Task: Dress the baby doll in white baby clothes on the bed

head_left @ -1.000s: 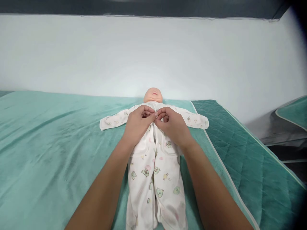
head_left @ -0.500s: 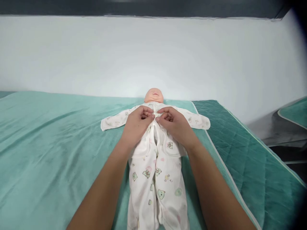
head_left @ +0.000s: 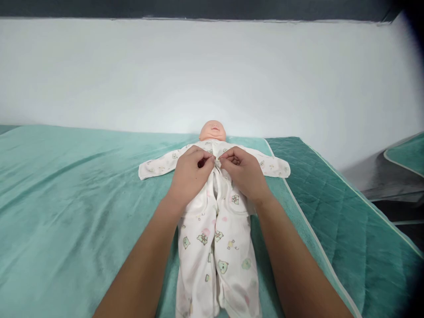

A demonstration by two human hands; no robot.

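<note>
A baby doll [head_left: 213,131] lies on its back, dressed in a white printed jacket [head_left: 274,167] with both sleeves spread out and matching white trousers [head_left: 232,251]. At the chest, my left hand [head_left: 195,170] pinches the left front edge of the jacket between thumb and forefinger. Close beside it, my right hand [head_left: 243,168] pinches the other front edge. The fingertips of both hands nearly meet at the middle. Below them the jacket front hangs slightly apart. Any fastener between the fingertips is too small to make out.
The doll rests on a light green blanket [head_left: 82,198]. A darker green quilted mat [head_left: 334,207] lies at the right, with a white piped edge. A white wall [head_left: 165,75] rises behind the doll. Another green padded piece [head_left: 407,154] is at the far right.
My fingertips have shifted slightly at the chest; my left thumb and forefinger have come together on the cloth, and my right hand has moved a little to the right.
</note>
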